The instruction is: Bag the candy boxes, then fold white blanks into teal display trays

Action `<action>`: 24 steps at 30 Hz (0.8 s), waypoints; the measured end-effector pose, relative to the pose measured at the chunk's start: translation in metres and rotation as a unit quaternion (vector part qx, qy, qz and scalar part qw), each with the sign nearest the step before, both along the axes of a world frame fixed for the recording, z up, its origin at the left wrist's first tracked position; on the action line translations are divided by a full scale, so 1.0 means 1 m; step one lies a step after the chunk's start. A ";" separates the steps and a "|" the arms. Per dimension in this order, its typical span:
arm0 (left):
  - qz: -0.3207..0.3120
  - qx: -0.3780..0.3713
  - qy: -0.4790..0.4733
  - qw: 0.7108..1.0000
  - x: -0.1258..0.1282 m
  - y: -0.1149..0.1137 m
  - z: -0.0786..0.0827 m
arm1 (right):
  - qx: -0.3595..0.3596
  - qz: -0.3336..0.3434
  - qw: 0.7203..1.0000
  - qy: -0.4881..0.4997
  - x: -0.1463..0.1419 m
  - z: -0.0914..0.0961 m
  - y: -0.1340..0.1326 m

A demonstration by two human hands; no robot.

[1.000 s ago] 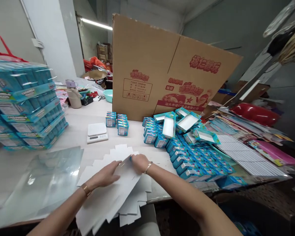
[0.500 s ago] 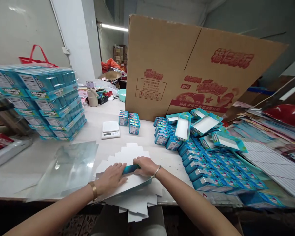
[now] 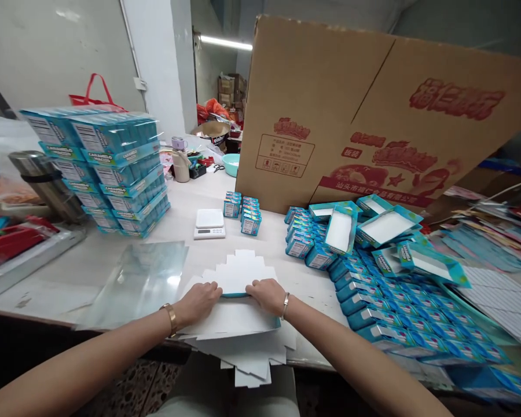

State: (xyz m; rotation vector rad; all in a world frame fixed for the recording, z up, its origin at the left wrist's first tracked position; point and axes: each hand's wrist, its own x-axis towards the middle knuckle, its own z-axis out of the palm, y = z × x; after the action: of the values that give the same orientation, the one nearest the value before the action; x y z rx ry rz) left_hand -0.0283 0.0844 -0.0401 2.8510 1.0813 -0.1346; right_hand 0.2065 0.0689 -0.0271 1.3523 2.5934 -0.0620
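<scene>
Top carton blank (image 3: pixel 230 319) lies on the stack of white blanks (image 3: pixel 243 269) at the near edge of the table (image 3: pixel 91 266). Left hand (image 3: pixel 198 302) and right hand (image 3: pixel 267 295), fingers held close together, press its teal fold (image 3: pixel 234 295) flat. Judgement: keep pressure even along the crease and edges squared. Beyond: scale (image 3: pixel 209 223), cardboard carton (image 3: pixel 312 116).

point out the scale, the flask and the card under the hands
scale (image 3: pixel 209 218), head view, on its white weighing plate
flask (image 3: pixel 57 195), head view, on its steel body
card (image 3: pixel 232 318), head view, on its white top face, near the table edge
</scene>
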 end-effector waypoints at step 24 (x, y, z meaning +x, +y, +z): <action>0.205 -0.408 -0.559 0.692 0.053 -0.007 -0.005 | 0.049 -0.336 0.785 0.519 -0.022 -0.040 0.002</action>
State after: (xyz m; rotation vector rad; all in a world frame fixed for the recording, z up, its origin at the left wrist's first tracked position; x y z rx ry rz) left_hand 0.0247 0.0776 -0.0449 1.3328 0.9057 0.8182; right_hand 0.1846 0.0709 -0.0674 2.8217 2.5766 -1.0751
